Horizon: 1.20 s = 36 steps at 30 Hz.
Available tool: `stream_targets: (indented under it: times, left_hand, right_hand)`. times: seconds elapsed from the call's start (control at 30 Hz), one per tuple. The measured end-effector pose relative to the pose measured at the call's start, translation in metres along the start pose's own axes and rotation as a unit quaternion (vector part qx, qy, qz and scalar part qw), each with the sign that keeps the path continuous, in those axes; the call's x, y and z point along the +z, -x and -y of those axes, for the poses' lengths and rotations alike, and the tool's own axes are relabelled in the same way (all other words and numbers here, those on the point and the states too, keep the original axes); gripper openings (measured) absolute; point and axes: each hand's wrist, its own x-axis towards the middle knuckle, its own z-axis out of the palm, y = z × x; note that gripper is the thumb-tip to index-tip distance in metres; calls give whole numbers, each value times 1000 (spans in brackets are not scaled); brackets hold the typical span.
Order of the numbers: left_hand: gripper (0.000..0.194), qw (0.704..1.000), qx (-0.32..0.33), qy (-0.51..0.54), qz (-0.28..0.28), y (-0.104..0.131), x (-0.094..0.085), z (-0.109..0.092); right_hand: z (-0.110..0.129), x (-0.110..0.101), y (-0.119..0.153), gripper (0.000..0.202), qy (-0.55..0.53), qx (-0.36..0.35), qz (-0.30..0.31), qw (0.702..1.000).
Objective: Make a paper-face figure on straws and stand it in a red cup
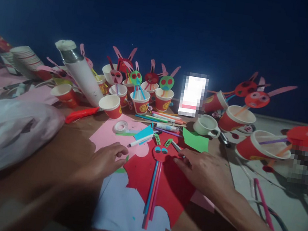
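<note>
A red paper face [159,153] with blue-lidded eyes and leafy green ears lies on red paper [140,171]. Blue, red and pink straws [152,192] run down from it. To its left, my left hand [109,158] rests over pink paper, fingers loosely bent, thumb apart, nothing held. A white marker [141,140] with a dark tip lies just beyond those fingers. On the other side, my right hand [196,168] has its fingers round a pale pen [176,146], which points toward the green ears; its lower end is hidden.
Behind stand several red paper cups [139,103] with paper faces on straws. Loose markers [168,118], a tape roll [120,126], green paper [195,140] and a white mug [206,125] lie nearer. A plastic bag [9,136] and a tilted white flask [83,76] are left.
</note>
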Motion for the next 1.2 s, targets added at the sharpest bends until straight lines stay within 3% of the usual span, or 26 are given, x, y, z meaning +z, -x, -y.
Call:
stream_targets:
  times: [0.27, 0.53, 0.63, 0.7, 0.8, 0.87, 0.97, 1.07, 1.2]
  left_hand:
    - [15, 999, -24, -22, -4, -2, 2, -2]
    - [9, 999, -37, 20, -2, -2, 1, -3]
    - [6, 997, -43, 65, -5, 0, -5, -8]
    - [7, 994, -38, 104, 8, 4, -11, -16]
    - [14, 974, -12, 219, 56, 13, -15, -35]
    - [14, 917, 0, 392, 77, 17, -12, -49]
    - [15, 852, 4, 514, 102, 17, -2, -67]
    - [16, 848, 3, 522, 92, 12, 9, -79]
    - [12, 873, 23, 480, 77, 7, 16, -89]
  right_hand:
    - [-1, -1, 0, 21, -4, 5, 17, 1000]
    - [1, -3, -1, 21, -5, 15, 29, 999]
    - [1, -3, 0, 21, -42, 24, 36, 998]
    - [1, -4, 2, 19, -121, 17, 49, 991]
    - [6, -7, 6, 18, -321, -12, 104, 941]
    - [12, -9, 8, 19, -462, -21, 149, 874]
    - [21, -10, 10, 19, -603, 1, 187, 776]
    - [26, -8, 12, 16, -658, 14, 181, 731]
    - [25, -7, 14, 17, -673, 15, 146, 725]
